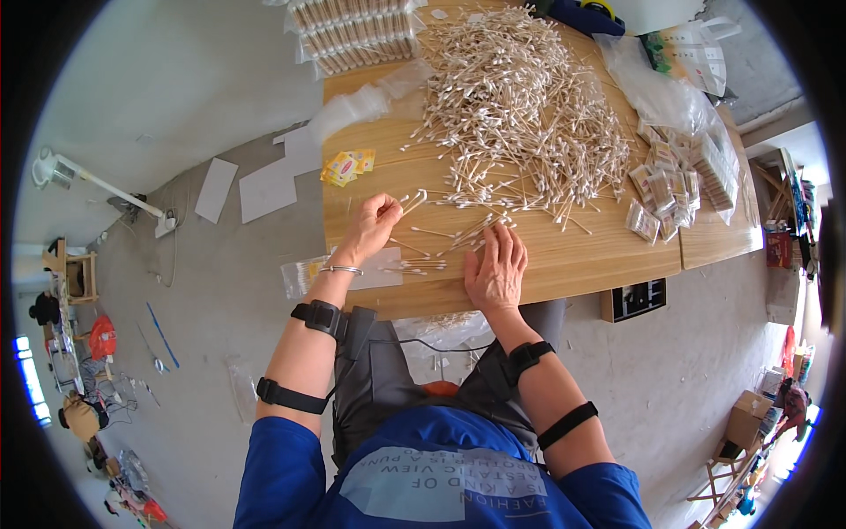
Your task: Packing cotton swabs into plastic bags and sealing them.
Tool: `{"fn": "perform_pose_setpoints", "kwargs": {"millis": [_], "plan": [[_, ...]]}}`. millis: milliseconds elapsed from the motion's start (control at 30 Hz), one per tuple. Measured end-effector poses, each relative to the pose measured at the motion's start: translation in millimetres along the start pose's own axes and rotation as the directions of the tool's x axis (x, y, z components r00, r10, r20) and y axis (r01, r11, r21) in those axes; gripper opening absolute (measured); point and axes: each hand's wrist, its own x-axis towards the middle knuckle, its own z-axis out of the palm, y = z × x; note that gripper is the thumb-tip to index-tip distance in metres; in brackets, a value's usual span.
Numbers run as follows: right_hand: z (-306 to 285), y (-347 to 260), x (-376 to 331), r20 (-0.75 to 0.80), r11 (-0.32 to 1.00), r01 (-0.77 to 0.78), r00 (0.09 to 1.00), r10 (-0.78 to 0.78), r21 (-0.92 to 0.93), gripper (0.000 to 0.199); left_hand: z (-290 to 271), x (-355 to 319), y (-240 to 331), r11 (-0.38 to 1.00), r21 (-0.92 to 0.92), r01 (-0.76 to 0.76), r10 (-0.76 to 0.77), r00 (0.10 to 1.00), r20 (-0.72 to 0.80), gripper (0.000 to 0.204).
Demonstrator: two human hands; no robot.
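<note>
My left hand (375,222) is closed in a pinch on a few cotton swabs (412,203), their white tips sticking out to the right. My right hand (499,271) lies palm down with its fingers stretched out, the fingertips touching loose cotton swabs (480,227) at the near edge of a big heap of swabs (520,97). Between me and my left hand, a clear plastic bag (300,277) lies at the table's left edge beside a white card (377,268). Several swabs (421,264) lie at the card's right end.
Yellow printed cards (347,167) and clear empty bags (352,110) lie at the left of the wooden table (599,256). Stacked swab packs (352,35) stand at the far left. Small filled packs (665,189) and a large plastic bag (674,97) are on the right.
</note>
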Motion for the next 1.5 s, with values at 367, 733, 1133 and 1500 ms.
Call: {"fn": "perform_pose_setpoints", "kwargs": {"millis": [367,733,1133,1500], "plan": [[-0.1,0.2,0.3,-0.002,1.000,-0.005,1.000,0.005,-0.002,0.054,2.3,0.8,0.1,0.996,0.023,-0.086,0.089,0.976,-0.198,0.013],[-0.6,0.4,1.3,-0.004,1.000,-0.011,1.000,0.011,0.007,0.054,22.2,-2.8,8.1,0.723,0.664,-0.190,0.214,0.976,0.046,0.011],[-1.8,-0.4,1.3,0.023,0.999,-0.031,0.999,0.030,0.019,0.054,50.1,31.6,18.0,0.690,0.644,-0.331,0.335,0.934,0.122,0.015],[-4.1,-1.4,1.3,0.007,1.000,-0.019,1.000,0.019,0.024,0.052,40.9,24.0,5.7,0.754,0.618,-0.221,0.306,0.952,-0.033,0.014]]}}
